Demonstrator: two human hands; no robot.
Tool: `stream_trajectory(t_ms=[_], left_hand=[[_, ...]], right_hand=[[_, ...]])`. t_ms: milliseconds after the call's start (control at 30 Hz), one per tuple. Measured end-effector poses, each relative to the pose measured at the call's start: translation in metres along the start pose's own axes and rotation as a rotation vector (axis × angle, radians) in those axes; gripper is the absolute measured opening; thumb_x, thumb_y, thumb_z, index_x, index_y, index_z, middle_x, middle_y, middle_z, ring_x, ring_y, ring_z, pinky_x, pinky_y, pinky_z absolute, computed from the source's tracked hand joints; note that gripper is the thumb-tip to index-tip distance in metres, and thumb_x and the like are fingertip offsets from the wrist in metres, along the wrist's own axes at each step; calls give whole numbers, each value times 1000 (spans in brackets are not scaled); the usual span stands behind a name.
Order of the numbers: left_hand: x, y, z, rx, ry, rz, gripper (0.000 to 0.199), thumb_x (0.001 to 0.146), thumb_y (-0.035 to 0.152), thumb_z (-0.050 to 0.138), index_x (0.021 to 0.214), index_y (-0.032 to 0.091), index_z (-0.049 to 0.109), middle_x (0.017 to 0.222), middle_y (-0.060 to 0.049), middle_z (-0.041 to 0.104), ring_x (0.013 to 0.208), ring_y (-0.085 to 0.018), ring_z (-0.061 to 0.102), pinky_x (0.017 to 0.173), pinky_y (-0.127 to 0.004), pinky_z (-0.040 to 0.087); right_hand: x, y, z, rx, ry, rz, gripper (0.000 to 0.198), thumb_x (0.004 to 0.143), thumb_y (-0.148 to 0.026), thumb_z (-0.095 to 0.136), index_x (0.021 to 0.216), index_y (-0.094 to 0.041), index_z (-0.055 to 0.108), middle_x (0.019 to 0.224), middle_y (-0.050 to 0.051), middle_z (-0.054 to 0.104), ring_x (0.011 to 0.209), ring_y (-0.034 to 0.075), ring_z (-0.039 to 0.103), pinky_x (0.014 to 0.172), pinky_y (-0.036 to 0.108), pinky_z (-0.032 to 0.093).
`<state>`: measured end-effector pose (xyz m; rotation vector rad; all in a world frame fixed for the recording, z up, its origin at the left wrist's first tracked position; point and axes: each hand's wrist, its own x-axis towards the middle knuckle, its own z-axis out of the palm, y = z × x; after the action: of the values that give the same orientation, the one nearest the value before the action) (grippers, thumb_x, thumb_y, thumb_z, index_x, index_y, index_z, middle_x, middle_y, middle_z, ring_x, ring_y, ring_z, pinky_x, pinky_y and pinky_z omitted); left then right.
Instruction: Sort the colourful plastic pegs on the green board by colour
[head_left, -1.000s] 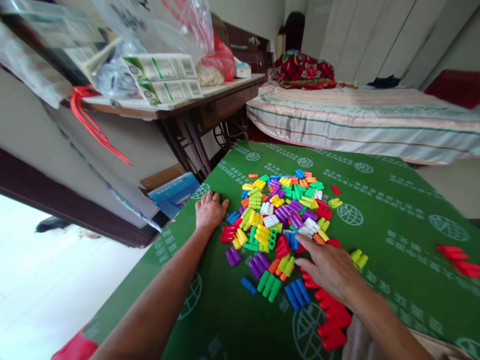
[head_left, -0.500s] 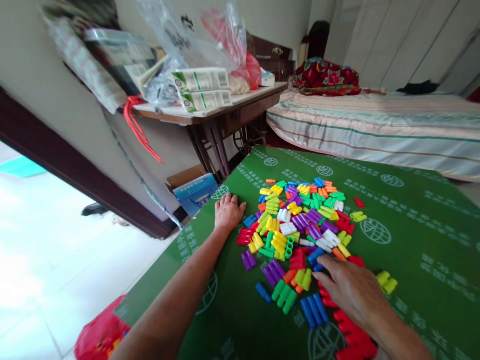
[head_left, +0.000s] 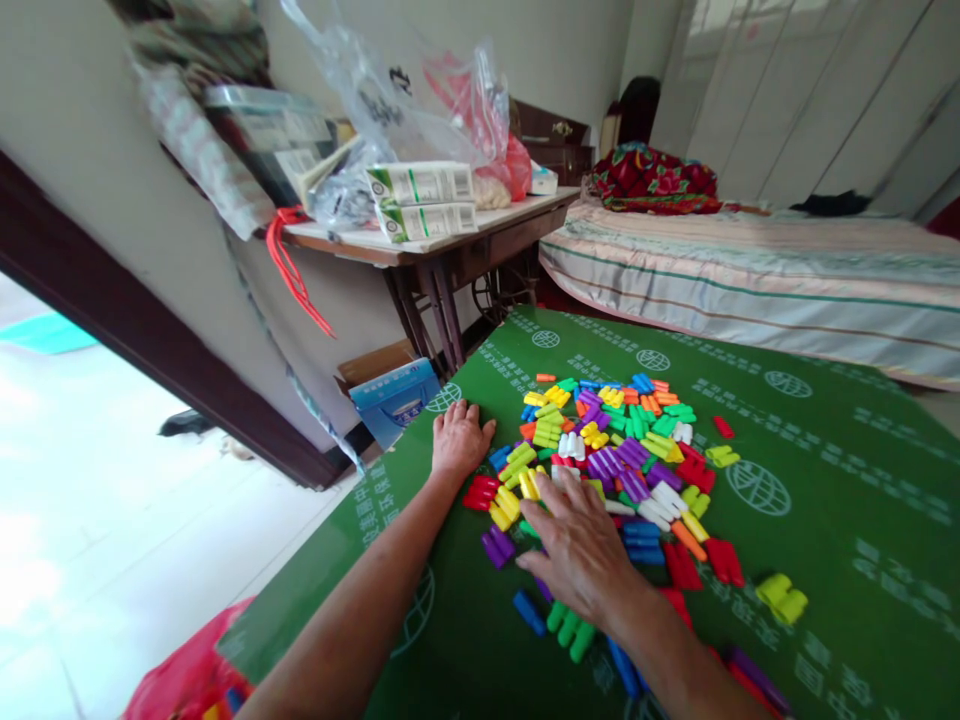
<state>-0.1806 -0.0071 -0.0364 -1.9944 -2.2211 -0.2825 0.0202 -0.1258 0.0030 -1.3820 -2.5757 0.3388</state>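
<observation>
the single camera sits on my head, so it looks from my own side of the green tabletop [head_left: 847, 440], forward and angled down, close over my left hand [head_left: 461, 440] and right hand [head_left: 581, 540], which it sees from behind the wrists. the view is wide: it reaches past the tabletop to the bed [head_left: 712, 250] at far right, the side table [head_left: 517, 234] at far left, and the pale floor [head_left: 97, 480] at left.

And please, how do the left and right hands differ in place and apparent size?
The left hand rests on the green tabletop beside the plastic pieces; the right hand is over them. The right hand looks larger and nearer the camera than the left hand. Both are bare, palm down, with fingers pointing away from the person.
</observation>
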Motion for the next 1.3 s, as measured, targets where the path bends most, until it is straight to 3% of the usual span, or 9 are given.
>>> stream_trajectory(t_ms=[200,567,867,1100,1300], left_hand=[[0,0,1,-6,9,5,50,89,47,37,123,15,54,139,-15,47,131,-30,38,105,-46,32],[0,0,1,2,18,16,49,89,47,36,121,14,54,139,-16,47,131,-30,38,105,-45,32],[3,-3,3,0,28,32,49,89,47,35,120,15,55,138,-16,48,130,-30,39,103,-45,33],[6,-3,5,-4,27,31,51,88,49,33,120,16,56,138,-16,47,131,-31,38,104,-46,32],[6,-4,5,8,23,27,51,88,49,33,122,16,54,140,-16,46,131,-30,38,104,-46,32]], right_hand=[[-30,-9,11,-24,24,-48,41,82,-36,64,121,-25,59,143,10,46,138,36,26,107,56,28],[-55,12,13,-83,249,3,32,77,-28,68,109,-25,64,120,7,64,112,30,56,94,49,44],[-55,21,-1,6,232,74,32,81,-29,65,112,-24,63,119,7,64,112,26,56,98,46,42],[-53,47,-11,84,210,97,37,85,-30,56,121,-20,61,130,8,58,118,23,53,102,41,43],[-73,80,-14,123,296,182,34,89,-31,49,118,-22,63,120,8,64,111,22,58,99,40,46]])
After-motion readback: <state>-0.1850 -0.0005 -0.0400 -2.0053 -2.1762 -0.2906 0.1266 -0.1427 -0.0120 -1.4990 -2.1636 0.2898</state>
